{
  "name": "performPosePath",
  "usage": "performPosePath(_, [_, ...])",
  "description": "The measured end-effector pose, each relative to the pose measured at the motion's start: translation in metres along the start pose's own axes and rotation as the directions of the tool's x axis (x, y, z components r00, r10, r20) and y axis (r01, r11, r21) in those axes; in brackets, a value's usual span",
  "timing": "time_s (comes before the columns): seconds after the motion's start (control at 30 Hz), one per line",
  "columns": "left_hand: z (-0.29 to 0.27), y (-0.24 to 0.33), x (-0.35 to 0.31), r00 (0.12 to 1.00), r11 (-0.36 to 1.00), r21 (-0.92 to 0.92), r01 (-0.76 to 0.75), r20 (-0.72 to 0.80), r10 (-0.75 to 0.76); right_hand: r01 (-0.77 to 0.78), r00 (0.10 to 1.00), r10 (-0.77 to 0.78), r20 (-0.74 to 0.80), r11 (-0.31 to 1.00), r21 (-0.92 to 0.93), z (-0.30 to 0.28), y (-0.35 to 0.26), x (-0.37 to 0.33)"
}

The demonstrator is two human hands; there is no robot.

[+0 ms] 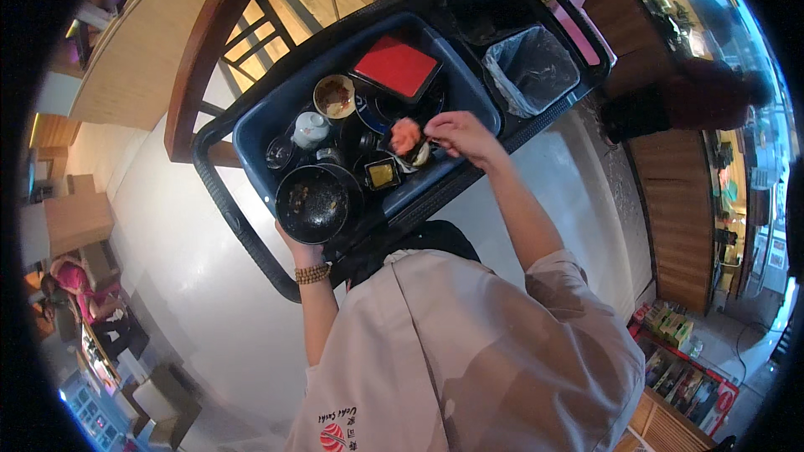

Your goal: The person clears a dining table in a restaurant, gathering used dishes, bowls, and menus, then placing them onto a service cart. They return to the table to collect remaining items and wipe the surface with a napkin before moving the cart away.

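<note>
Left hand (296, 249) holding black bowl (311, 208), mouth upward, right hand (462, 138) curled, hold unclear, pink clump (405, 136) lengthwise outward

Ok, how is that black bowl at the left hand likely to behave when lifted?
The black bowl is probably stiff: its rim shows a smooth, round curve. It may be slippery, since its inside looks shiny. The food bits scattered inside would likely slide if the left hand tipped it.
</note>
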State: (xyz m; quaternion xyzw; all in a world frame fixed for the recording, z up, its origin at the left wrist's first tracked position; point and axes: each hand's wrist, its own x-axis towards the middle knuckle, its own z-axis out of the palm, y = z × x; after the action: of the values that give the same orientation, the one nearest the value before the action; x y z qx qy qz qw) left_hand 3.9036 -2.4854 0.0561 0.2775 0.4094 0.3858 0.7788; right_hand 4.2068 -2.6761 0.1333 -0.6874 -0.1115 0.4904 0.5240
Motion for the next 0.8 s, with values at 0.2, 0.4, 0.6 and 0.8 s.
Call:
performPosePath(0.2, [0.012,0.000,-0.008,1.000,0.995,0.098,-0.015,-0.013,0.016,0.209,0.878,-0.184,-0.441,0.978,0.007,-0.106,-0.034,-0.029])
performPosePath(0.4, [0.003,-0.007,-0.007,1.000,0.992,0.129,-0.007,-0.029,0.011,0.125,0.552,-0.315,-0.772,0.947,-0.296,-0.215,-0.028,0.013])
performPosePath(0.6, [0.008,-0.004,-0.013,0.999,0.988,0.148,-0.042,0.014,0.041,-0.252,0.538,-0.727,-0.426,0.343,-0.905,-0.234,0.008,0.048])
performPosePath(0.8, [-0.009,-0.005,-0.013,0.998,0.996,0.080,0.036,-0.058,-0.032,-0.239,0.734,-0.647,-0.206,0.039,-0.970,-0.241,0.012,0.063])
